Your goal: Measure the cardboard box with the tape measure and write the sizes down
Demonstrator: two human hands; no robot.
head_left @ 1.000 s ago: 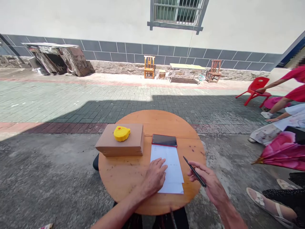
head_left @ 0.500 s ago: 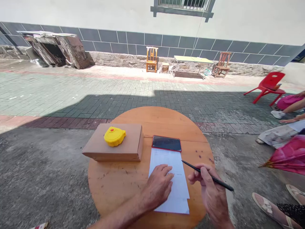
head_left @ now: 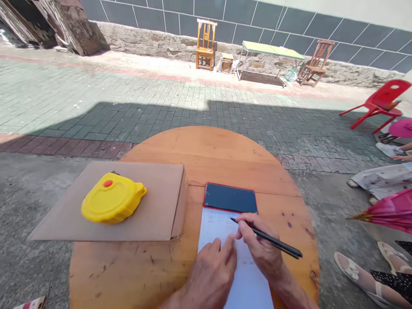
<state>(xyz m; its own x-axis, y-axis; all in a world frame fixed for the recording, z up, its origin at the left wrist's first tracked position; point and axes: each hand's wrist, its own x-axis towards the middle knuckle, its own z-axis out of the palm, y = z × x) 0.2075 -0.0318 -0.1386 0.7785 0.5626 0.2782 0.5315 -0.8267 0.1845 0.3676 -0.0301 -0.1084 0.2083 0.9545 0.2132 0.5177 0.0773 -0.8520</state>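
Observation:
My right hand (head_left: 262, 246) grips a black pen (head_left: 283, 246), its tip close to the upper part of a white sheet of paper (head_left: 247, 281). I cannot tell whether the tip touches the sheet. Faint handwriting shows near the paper's top. My left hand (head_left: 212, 268) rests on the paper's left side with fingers stretched forward, close beside the right hand. A smartphone (head_left: 230, 197) in a red case lies across the paper's top edge. To the left, a yellow tape measure (head_left: 112, 199) with a red button sits on a closed cardboard box (head_left: 162, 193).
Everything lies on a round wooden table (head_left: 209, 146). Several people's legs and feet are at the right, by a pink umbrella (head_left: 386, 210). A red chair (head_left: 380, 103) stands beyond them. Wooden chairs and a folding table (head_left: 270, 49) line the far wall.
My right hand has moved left and forward, bringing the pen over the paper's upper part. My left hand stays on the paper. The view has tilted down and come closer to the table.

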